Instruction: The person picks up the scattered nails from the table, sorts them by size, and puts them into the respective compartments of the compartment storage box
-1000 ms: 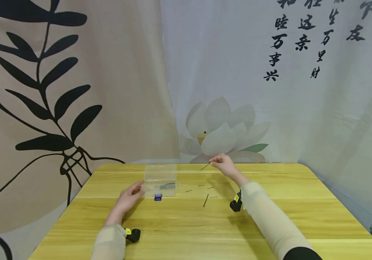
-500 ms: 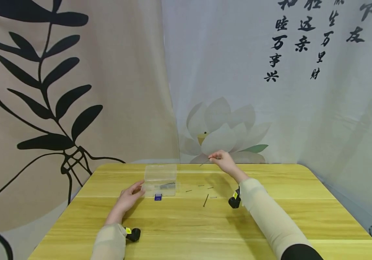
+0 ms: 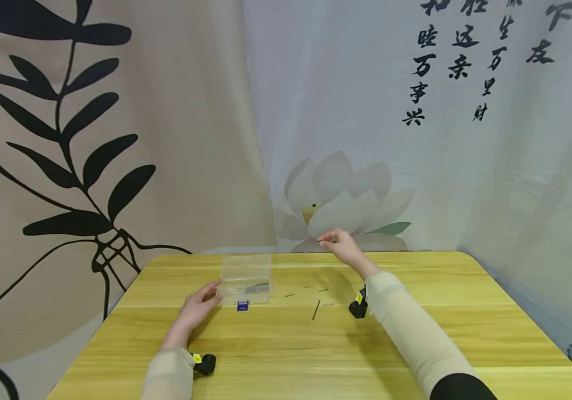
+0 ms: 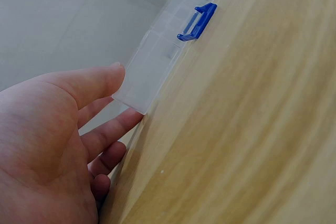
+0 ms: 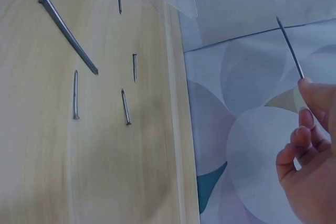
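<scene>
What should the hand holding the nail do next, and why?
Probably carry the nail over to the clear box. The right hand pinches it in the air, the left hand rests against the box, and five more nails lie on the table.

This looks like a staged recording corner rather than a lived-in room. Printed fabric backdrops hang behind a bare wooden tabletop [image 3: 416,333]: a beige cloth with black leaves [image 3: 90,144] and a pale one with a lotus and calligraphy [image 3: 346,194]. Small cameras [image 3: 204,363] are strapped to both of the person's wrists.
</scene>
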A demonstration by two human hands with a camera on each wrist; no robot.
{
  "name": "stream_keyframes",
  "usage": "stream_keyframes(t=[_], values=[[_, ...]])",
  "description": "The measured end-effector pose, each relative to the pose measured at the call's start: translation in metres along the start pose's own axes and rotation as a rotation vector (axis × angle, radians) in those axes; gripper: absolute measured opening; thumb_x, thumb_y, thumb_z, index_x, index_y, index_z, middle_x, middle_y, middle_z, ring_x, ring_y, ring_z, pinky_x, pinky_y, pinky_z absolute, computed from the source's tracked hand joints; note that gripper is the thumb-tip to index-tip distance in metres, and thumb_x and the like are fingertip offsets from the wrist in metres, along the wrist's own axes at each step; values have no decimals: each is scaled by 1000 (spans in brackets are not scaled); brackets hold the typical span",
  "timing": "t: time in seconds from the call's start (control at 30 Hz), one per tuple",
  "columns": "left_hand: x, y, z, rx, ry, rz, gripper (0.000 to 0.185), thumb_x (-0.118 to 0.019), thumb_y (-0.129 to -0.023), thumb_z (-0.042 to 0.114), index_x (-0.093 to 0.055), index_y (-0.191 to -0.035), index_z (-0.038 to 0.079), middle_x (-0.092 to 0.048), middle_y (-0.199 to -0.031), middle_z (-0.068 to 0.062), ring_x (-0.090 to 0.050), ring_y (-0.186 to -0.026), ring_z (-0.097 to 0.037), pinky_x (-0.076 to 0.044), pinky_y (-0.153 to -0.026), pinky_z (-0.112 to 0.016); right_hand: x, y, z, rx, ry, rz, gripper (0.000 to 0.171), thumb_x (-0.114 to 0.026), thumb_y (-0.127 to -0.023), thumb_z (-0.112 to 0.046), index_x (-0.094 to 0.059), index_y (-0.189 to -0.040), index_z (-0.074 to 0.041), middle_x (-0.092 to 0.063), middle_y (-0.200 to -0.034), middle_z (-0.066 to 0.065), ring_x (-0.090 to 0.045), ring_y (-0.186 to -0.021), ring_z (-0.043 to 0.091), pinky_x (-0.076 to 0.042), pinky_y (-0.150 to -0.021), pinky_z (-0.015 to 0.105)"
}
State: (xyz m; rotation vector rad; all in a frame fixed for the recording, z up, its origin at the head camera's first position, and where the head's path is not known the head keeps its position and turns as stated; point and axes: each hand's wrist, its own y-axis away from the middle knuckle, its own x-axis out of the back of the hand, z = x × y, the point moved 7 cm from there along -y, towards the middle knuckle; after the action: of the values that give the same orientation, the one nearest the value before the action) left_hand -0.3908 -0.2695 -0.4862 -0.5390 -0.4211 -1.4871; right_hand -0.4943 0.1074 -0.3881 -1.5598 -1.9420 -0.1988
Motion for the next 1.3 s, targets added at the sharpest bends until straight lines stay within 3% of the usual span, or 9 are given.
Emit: stream_keyframes(t=[0.2,0.47,0.67,0.87,1.07,1.3], values=[[2,1,-1,3,6,-1,53,-57,-99,25,-42,-147,8,-48,-139,-26,-41,-129,-42,-31,-106,-57,-17,-5,-4,24,-4,-10,21,-60,-97,-14,-70,-107,2,-56,-111,13,-52,-106,30,-44,-92,48],[3,1,0,5,-3,-10,54,-56,-100,26,-41,-148,9,-46,-140,-26,-42,-129,-42,-32,-105,-58,-48,-10,-10,52,-1,-7,17,-61,-96,-9,-71,-105,1,-55,-104,10,-53,-96,26,-47,-81,43],[1,1,1,1,1,-7,52,-56,-100,24,-41,-148,8,-47,-139,-26,-42,-129,-42,-31,-106,-58,-78,-9,-14,104,47,-4,13,-62,-95,-7,-72,-100,-1,-56,-103,8,-52,-94,23,-46,-81,40],[-1,2,0,-4,-4,6,52,-57,-99,23,-43,-147,8,-49,-138,-26,-43,-128,-42,-30,-106,-57,-101,-8,-17,90,51,26,9,-66,-92,-9,-73,-93,-5,-57,-100,7,-51,-89,21,-45,-73,35],[-1,2,-1,4,3,14,52,-58,-99,24,-43,-147,9,-49,-139,-25,-43,-129,-41,-30,-107,-57,-116,-9,-29,127,72,58,8,-67,-89,-5,-73,-89,-1,-62,-99,13,-55,-94,28,-46,-84,45],[0,1,-2,4,-7,17,52,-57,-99,25,-43,-147,10,-48,-139,-25,-43,-129,-41,-30,-106,-57,-134,-12,-29,87,99,53,6,-68,-88,-6,-74,-88,-3,-60,-98,10,-56,-93,25,-46,-86,43]])
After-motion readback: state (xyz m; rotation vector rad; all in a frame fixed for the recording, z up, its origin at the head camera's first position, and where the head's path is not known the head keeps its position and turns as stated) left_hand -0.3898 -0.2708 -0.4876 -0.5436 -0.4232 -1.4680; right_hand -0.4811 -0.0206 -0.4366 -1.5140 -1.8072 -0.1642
